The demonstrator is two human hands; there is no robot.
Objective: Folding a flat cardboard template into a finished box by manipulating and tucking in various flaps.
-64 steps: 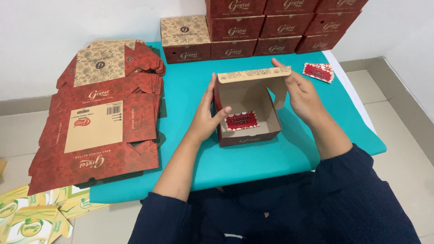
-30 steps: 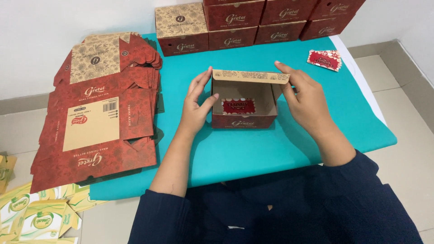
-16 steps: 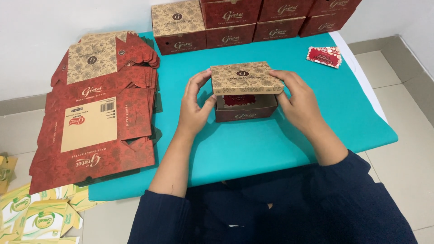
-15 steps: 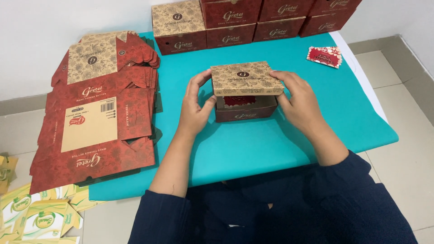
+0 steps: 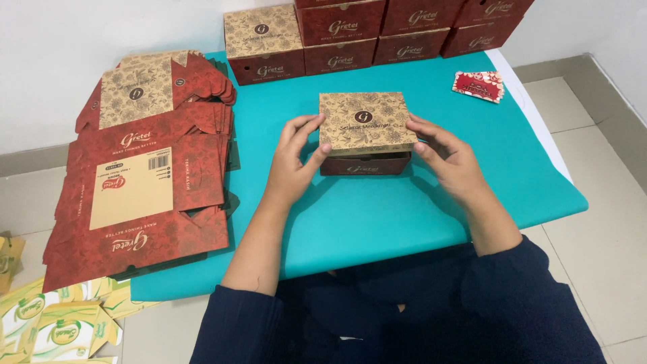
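Note:
A small cardboard box [image 5: 367, 138] with a tan patterned lid and dark red sides sits in the middle of the teal table [image 5: 377, 216]. Its lid is nearly down, with a thin gap along the front. My left hand [image 5: 294, 152] grips the lid's left front corner. My right hand [image 5: 445, 156] holds the lid's right edge with the fingertips. The red packet that lay inside is hidden under the lid.
A pile of flat, unfolded red box blanks [image 5: 145, 182] lies on the left. Several finished boxes [image 5: 350, 30] are stacked along the back wall. A small red packet [image 5: 478, 85] lies at the back right. Yellow-green flat cartons [image 5: 54, 323] lie on the floor at lower left.
The open box with the red packet inside has had its lid folded forward and lowered. Both hands moved from the box sides onto the lid's edges.

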